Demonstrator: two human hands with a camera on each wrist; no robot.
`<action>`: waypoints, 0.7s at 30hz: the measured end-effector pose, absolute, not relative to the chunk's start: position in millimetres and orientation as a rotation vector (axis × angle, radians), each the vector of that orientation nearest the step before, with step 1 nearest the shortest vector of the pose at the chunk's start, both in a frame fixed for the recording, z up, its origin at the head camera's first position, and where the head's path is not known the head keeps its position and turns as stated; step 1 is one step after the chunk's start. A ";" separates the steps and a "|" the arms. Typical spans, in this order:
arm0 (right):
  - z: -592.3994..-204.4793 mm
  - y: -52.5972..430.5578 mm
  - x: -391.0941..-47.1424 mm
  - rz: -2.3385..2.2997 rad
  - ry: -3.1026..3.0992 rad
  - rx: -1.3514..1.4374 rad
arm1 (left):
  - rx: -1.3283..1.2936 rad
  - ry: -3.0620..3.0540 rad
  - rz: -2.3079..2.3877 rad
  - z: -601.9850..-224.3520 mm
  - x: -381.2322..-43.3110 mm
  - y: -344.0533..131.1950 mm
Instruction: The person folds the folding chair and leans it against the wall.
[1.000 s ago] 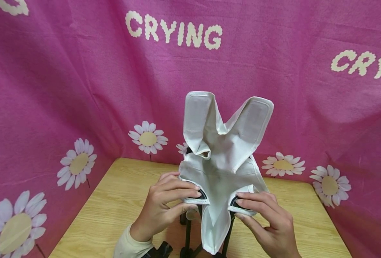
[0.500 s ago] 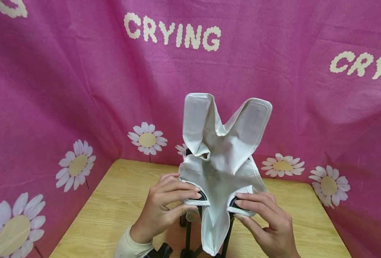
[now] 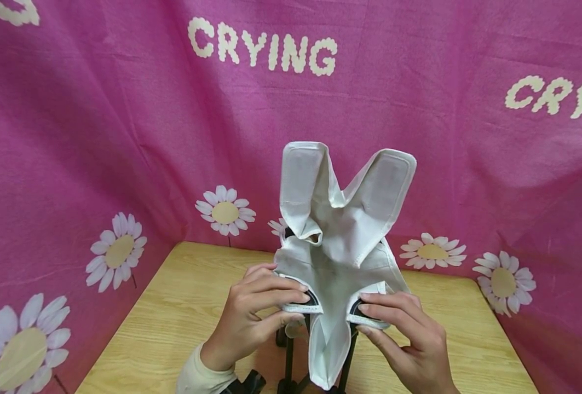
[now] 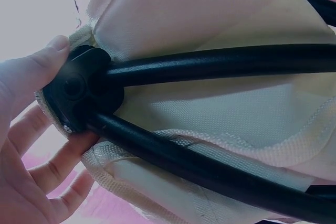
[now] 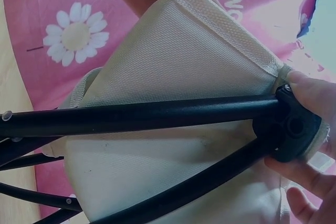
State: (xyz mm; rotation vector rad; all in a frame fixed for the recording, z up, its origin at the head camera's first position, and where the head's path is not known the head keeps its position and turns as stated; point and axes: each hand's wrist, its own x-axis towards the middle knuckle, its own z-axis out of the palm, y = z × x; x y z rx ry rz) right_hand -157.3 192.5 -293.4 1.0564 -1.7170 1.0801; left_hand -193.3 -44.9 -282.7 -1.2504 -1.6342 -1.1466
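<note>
A white fabric seat (image 3: 340, 262) hangs over a black tubular frame (image 3: 289, 355), like a small folding chair. Two corner flaps stand up at the far side. My left hand (image 3: 251, 312) pinches the near left corner, fingers on top and thumb below. The near right corner is pinched the same way by my right hand (image 3: 411, 331). From beneath, the left wrist view shows a black plastic joint (image 4: 79, 85) at the held corner, where two tubes (image 4: 220, 64) meet. A matching joint (image 5: 291, 127) sits between thumb and fingers in the right wrist view.
The chair stands on a wooden table (image 3: 167, 306). Behind and at both sides hangs a pink cloth (image 3: 162, 137) with daisies and lettering. A black object (image 3: 251, 381) is by the left wrist.
Almost nothing differs; both hands keep their hold on the two near corners. The whole view shifts very slightly.
</note>
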 end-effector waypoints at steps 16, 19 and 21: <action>-291.1 190.3 -158.2 1.069 -1.670 1.081 | -1.240 -1.660 -1.158 -280.8 -190.7 -41.3; -290.9 190.6 -157.7 1.066 -1.681 1.079 | -1.240 -1.663 -1.157 -280.5 -190.3 -41.1; -290.8 190.7 -157.6 1.063 -1.690 1.078 | -1.241 -1.662 -1.156 -280.9 -190.4 -41.2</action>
